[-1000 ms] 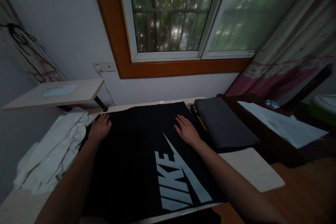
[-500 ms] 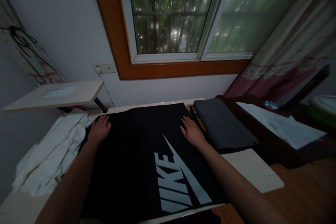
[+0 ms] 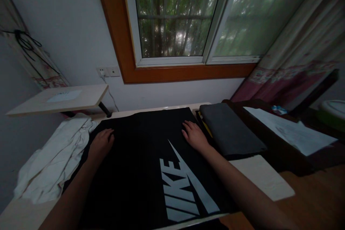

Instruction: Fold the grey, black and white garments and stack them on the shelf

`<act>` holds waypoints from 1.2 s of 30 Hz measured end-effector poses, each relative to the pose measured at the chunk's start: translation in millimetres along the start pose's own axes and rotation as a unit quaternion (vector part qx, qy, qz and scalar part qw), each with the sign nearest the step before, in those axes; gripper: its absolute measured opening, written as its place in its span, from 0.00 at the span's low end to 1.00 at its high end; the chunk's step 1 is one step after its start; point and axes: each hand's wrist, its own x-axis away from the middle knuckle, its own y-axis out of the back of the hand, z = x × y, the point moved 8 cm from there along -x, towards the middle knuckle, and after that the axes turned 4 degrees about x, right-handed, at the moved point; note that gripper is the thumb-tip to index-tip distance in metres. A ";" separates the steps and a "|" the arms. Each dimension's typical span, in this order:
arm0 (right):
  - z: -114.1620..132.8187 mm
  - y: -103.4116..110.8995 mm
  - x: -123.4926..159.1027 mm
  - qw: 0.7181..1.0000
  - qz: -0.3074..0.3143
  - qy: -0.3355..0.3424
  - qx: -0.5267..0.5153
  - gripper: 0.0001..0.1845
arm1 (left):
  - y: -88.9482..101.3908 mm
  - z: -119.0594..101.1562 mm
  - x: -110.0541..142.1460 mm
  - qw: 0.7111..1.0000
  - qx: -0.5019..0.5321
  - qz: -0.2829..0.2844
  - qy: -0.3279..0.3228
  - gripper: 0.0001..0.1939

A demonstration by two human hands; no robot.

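Observation:
A black cloth garment [image 3: 134, 165] with a large pale NIKE print [image 3: 179, 194] lies spread over the table, its lower part hanging past the near edge. My left hand [image 3: 102, 142] rests palm down on its far left part, fingers slightly bent and holding nothing. On the far right part lies my right hand [image 3: 194, 134], flat with its fingers stretched out. White crumpled cloth [image 3: 54, 158] is just left of the garment. To the right, close to my right hand, sits a folded dark grey cloth [image 3: 231, 129].
A small raised shelf [image 3: 88, 97] with a paper on it stands at the left. Behind the table are a wall and a window [image 3: 178, 18]. Farther right, a white sheet [image 3: 291, 129] lies on a dark surface. A curtain [image 3: 293, 43] hangs at the right.
My left hand has slid a little toward me over the black garment. The right hand has shifted slightly left and stays flat. The view has tilted slightly.

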 end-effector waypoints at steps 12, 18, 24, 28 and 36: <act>24.0 -22.6 -47.3 0.997 0.042 0.053 -0.034 0.27 | 6.9 -44.2 52.9 0.996 -0.068 0.050 -0.002 0.26; 12.1 -6.0 -21.8 1.000 0.014 -0.003 0.000 0.25 | -2.3 -43.5 43.3 0.995 -0.076 0.066 -0.010 0.27; 16.0 -2.3 10.4 0.999 0.020 -0.013 0.021 0.26 | -7.9 -45.4 34.4 0.994 -0.062 0.075 -0.049 0.27; 17.6 -2.5 28.5 0.999 0.030 -0.009 0.036 0.28 | -12.7 -44.8 28.5 0.993 -0.052 0.084 -0.059 0.27; 39.6 15.9 58.8 0.994 0.059 -0.039 0.086 0.29 | -18.1 -42.4 14.2 0.991 -0.016 0.103 -0.081 0.27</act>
